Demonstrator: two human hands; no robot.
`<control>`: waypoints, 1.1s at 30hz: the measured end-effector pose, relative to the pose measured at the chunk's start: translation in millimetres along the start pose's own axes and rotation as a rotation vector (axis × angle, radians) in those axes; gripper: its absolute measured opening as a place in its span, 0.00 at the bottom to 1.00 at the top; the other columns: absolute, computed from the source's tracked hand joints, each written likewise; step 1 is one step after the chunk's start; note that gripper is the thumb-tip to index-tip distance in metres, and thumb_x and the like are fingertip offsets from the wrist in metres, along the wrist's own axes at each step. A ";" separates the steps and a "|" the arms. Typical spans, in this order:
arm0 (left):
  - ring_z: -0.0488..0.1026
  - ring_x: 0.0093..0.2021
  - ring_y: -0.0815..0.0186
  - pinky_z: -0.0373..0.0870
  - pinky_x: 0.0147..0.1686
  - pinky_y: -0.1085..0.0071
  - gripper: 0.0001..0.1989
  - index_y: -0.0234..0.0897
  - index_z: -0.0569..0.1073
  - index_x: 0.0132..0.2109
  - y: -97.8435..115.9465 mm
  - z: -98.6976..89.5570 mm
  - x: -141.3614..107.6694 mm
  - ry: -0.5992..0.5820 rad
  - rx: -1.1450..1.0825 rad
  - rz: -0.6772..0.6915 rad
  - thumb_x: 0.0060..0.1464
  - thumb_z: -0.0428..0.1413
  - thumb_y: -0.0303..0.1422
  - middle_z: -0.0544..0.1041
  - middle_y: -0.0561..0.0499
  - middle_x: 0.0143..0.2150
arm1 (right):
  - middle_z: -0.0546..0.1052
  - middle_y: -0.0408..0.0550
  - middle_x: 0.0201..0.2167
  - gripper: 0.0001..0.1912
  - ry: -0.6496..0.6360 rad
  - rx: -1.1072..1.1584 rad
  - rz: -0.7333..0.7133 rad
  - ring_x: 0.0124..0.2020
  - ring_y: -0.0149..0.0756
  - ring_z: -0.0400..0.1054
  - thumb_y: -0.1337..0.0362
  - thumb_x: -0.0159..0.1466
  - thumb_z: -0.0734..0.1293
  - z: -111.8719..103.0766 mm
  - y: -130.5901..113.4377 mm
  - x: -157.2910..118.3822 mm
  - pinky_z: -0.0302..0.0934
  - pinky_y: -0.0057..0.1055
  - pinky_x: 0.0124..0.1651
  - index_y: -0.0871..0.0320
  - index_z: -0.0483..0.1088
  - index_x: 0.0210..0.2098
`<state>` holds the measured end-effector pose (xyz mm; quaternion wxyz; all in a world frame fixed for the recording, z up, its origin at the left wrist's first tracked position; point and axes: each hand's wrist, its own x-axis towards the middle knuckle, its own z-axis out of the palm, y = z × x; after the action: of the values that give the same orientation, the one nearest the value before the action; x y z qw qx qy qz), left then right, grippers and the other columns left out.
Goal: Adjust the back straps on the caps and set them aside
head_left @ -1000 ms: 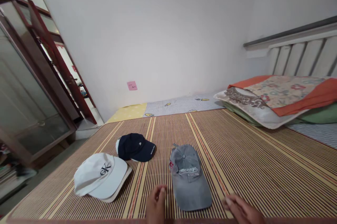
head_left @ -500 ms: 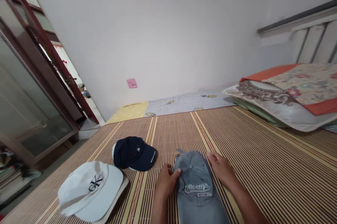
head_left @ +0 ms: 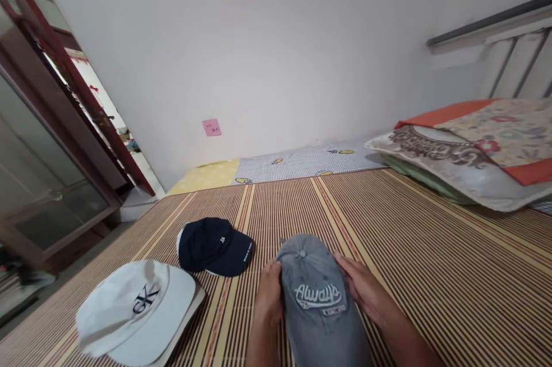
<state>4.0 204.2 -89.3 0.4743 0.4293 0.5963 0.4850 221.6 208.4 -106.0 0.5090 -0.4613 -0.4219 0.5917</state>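
A grey cap (head_left: 317, 281) with white "Always" lettering lies in front of me, its brim toward me. My left hand (head_left: 269, 289) grips its left edge, the fingers partly hidden at the side. On the opposite edge my right hand (head_left: 362, 286) holds the cap, fingertips against the crown. To the left, a navy cap (head_left: 215, 246) rests on the striped mat (head_left: 284, 206) with its brim pointing right. Nearer and further left sits a white cap (head_left: 138, 309) with a dark "CK" logo, on top of another pale brim.
Pillows (head_left: 457, 154) are stacked at the right, below a grey rail (head_left: 491, 19). Behind the mat run a checked cloth (head_left: 297, 163) and a white wall (head_left: 276, 56) with a pink note (head_left: 211, 127). A door (head_left: 47, 165) stands at the left.
My right hand has come in against the grey cap's right side, and my left hand now grips its left side. The cap has shifted slightly and its lettering faces me more fully.
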 end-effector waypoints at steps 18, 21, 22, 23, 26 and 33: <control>0.72 0.65 0.43 0.62 0.70 0.48 0.16 0.38 0.85 0.43 20.6 -19.4 -36.2 -0.477 -0.813 -0.076 0.50 0.71 0.42 0.86 0.42 0.51 | 0.86 0.50 0.50 0.12 0.057 0.492 -0.114 0.65 0.55 0.70 0.54 0.55 0.79 16.7 -45.6 -22.7 0.64 0.49 0.69 0.50 0.83 0.37; 0.77 0.60 0.43 0.64 0.68 0.47 0.14 0.36 0.85 0.41 26.4 -15.9 -41.3 -0.402 -0.853 -0.069 0.48 0.73 0.36 0.87 0.42 0.47 | 0.86 0.51 0.47 0.16 0.046 0.486 -0.119 0.57 0.55 0.76 0.49 0.57 0.77 13.5 -50.6 -25.9 0.70 0.48 0.62 0.50 0.83 0.41; 0.78 0.59 0.44 0.65 0.68 0.47 0.13 0.36 0.85 0.42 28.0 -15.6 -41.5 -0.388 -0.875 -0.066 0.49 0.73 0.35 0.87 0.42 0.46 | 0.86 0.51 0.45 0.19 0.047 0.486 -0.103 0.52 0.54 0.79 0.48 0.57 0.78 12.1 -51.4 -26.2 0.73 0.47 0.59 0.50 0.83 0.43; 0.78 0.59 0.45 0.64 0.68 0.48 0.12 0.37 0.85 0.42 29.0 -15.8 -40.9 -0.379 -0.898 -0.062 0.49 0.73 0.35 0.87 0.43 0.45 | 0.87 0.50 0.41 0.20 0.052 0.489 -0.086 0.47 0.53 0.80 0.47 0.56 0.78 10.9 -51.8 -26.3 0.75 0.47 0.55 0.51 0.82 0.44; 0.78 0.60 0.48 0.62 0.70 0.50 0.09 0.39 0.86 0.42 28.1 -19.2 -35.9 -0.359 -0.977 -0.053 0.52 0.71 0.33 0.88 0.46 0.43 | 0.85 0.47 0.30 0.17 0.045 0.498 -0.054 0.38 0.50 0.82 0.46 0.55 0.79 11.9 -53.4 -26.7 0.76 0.44 0.48 0.51 0.80 0.34; 0.72 0.66 0.51 0.54 0.73 0.51 0.08 0.41 0.86 0.44 21.9 -26.6 -26.9 -0.457 -1.002 -0.110 0.63 0.61 0.35 0.87 0.46 0.48 | 0.86 0.56 0.39 0.26 -0.339 0.469 0.076 0.58 0.57 0.76 0.38 0.59 0.72 44.0 -67.4 -46.5 0.67 0.51 0.61 0.55 0.80 0.36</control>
<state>-16.1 177.0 -61.5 0.7624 0.2138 0.1961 0.5785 195.7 169.5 -25.6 0.5015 -0.2413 -0.3350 0.7603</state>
